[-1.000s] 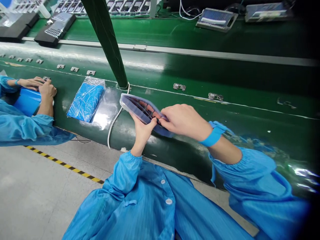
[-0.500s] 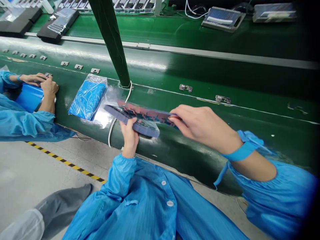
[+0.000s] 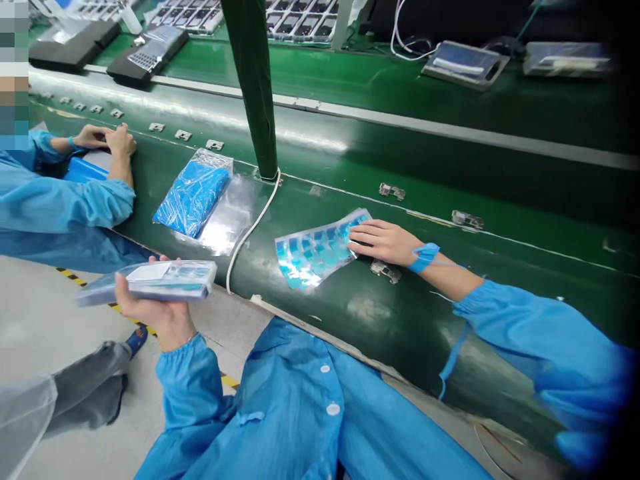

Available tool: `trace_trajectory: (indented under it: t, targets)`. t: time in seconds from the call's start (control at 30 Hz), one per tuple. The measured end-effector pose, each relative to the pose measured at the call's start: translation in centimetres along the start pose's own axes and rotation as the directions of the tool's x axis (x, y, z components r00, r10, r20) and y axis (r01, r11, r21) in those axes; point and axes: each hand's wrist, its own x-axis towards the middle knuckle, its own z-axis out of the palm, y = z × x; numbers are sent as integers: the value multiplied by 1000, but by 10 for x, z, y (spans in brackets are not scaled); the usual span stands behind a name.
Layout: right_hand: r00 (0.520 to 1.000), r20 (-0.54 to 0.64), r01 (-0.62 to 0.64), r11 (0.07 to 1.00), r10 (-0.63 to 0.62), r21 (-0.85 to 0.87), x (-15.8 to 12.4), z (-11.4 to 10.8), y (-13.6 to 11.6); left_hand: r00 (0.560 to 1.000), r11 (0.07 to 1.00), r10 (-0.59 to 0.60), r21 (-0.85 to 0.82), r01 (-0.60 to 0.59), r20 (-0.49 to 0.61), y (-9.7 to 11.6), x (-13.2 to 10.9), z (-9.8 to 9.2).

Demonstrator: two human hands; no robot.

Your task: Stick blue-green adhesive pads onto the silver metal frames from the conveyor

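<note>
My left hand [image 3: 163, 313] is wrapped round a thick stack of film sheets [image 3: 165, 280] in clear plastic, held out past the table's front edge, over the floor. On the green table lies a single sheet of shiny blue film stickers [image 3: 315, 250], set out in rows. My right hand [image 3: 385, 241] rests on the right end of this sheet, its fingers stretched out and covering part of that edge. Just below this hand sits a small metal part [image 3: 385, 271].
A bagged blue pack [image 3: 193, 197] lies left of a green post [image 3: 253, 100], with a white cable [image 3: 250, 230] running beside it. Several small metal parts [image 3: 215, 144] line the table. At left, a co-worker's hands [image 3: 113, 140] work over a blue sheet.
The sheet has been parted from the stack and laid on the table under my right hand. My left hand has carried the stack left, towards me. The view has shifted slightly.
</note>
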Motion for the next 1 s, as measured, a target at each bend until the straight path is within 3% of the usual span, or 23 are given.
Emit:
trace_trajectory:
  t: [0.13, 0.23, 0.37, 0.43, 0.5, 0.57, 0.63, 0.67, 0.7, 0.77, 0.8, 0.9, 1.0]
  targets:
    - [1000, -19, -23, 999, 24, 41, 5, 1, -7, 979, 995, -98, 12, 97, 177, 3, -3, 0]
    - [986, 111, -131, 990, 124, 53, 13, -9, -14, 954, 990, -143, 33, 139, 264, -5, -5, 9]
    - [947, 185, -283, 955, 263, 89, 31, -40, -38, 898, 965, -258, 45, 260, 357, -14, -16, 19]
    - [955, 122, -293, 911, 269, 290, 56, -59, -67, 863, 944, -321, 56, 326, 390, -17, -26, 26]
    - [948, 130, -309, 744, 290, 592, 90, -71, -106, 825, 927, -365, 85, 365, 431, -21, -37, 39]
    - [921, 259, -366, 416, 291, 832, 126, -75, -149, 737, 895, -426, 129, 426, 525, -24, -46, 55]
    - [911, 338, -370, 106, 236, 923, 154, -69, -184, 653, 869, -458, 147, 473, 604, -27, -52, 70]
    - [897, 354, -367, 2, 265, 930, 164, -64, -196, 672, 873, -453, 136, 469, 586, -28, -55, 76]
    - [879, 338, -342, -48, 337, 938, 170, -59, -204, 730, 886, -439, 121, 447, 524, -29, -58, 80]
    - [855, 253, -283, -3, 453, 959, 177, -50, -210, 867, 930, -367, 95, 356, 338, -33, -68, 82]
    - [848, 188, -249, 59, 496, 967, 178, -47, -209, 893, 943, -333, 85, 323, 301, -36, -74, 80]
    - [848, 75, -194, 175, 524, 965, 182, -46, -202, 899, 930, -366, 80, 358, 242, -45, -91, 72]
    - [863, 143, -237, 139, 484, 962, 189, -56, -198, 915, 947, -322, 82, 312, 244, -42, -96, 74]
